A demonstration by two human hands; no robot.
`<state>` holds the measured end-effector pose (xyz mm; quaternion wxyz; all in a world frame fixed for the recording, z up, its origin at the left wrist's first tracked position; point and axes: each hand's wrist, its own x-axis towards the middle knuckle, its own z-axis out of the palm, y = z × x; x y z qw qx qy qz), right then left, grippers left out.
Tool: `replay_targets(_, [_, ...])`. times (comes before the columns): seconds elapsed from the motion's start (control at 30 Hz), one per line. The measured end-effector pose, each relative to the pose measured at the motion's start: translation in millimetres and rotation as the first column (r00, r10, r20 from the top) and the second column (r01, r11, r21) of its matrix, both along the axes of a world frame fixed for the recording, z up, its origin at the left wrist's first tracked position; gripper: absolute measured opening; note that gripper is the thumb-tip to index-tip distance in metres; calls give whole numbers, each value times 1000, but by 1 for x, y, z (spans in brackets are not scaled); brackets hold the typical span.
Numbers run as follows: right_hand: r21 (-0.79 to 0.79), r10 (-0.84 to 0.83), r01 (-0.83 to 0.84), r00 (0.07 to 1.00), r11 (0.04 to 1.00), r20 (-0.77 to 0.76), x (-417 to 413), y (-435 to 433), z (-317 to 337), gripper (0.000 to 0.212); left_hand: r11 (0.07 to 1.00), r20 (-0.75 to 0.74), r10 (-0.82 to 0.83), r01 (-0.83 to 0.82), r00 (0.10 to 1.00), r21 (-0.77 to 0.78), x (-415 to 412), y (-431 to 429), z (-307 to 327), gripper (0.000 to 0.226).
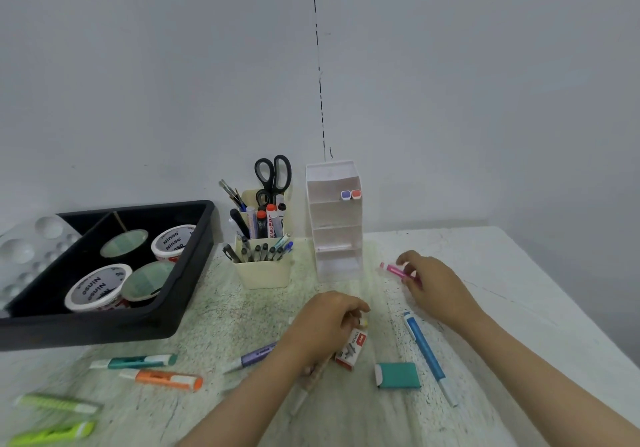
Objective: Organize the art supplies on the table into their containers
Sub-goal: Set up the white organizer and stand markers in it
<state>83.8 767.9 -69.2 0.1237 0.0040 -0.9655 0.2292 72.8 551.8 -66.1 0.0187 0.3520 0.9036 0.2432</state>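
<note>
Far left: two green highlighters lay loose, black tray with paint tubs behind them. Teal highlighter and orange highlighter lay on the table. Cream pen holder was full. Left hand was curled round a pale marker, blurred, beside the staples box. White organizer stood upright. Right hand pinched the pink marker near the organizer's base. Blue marker lay loose.
</note>
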Motion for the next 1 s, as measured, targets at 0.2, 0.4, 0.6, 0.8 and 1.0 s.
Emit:
replay_targets(0.2, [-145,126,-163,964,976,-235,7,-17,42,60,994,18,-28,30,999,-106,-2,-4,5,29])
replay_targets(0.4, [-308,112,-311,844,899,-524,4,-41,103,49,969,104,68,-90,992,228,-2,-9,37,20])
replay_targets(0.6, [-334,101,-460,697,823,-709,-12,-65,145,44,662,90,227,-221,970,716,0,-23,107,28])
replay_targets(0.8, [23,325,-425,656,905,-681,-37,-70,141,23,437,-72,339,-90,938,895,-14,-35,144,27])
replay_targets(1.0, [243,464,-402,667,883,-583,-57,-62,115,25,432,-106,354,-63,929,900,-25,-35,145,27])
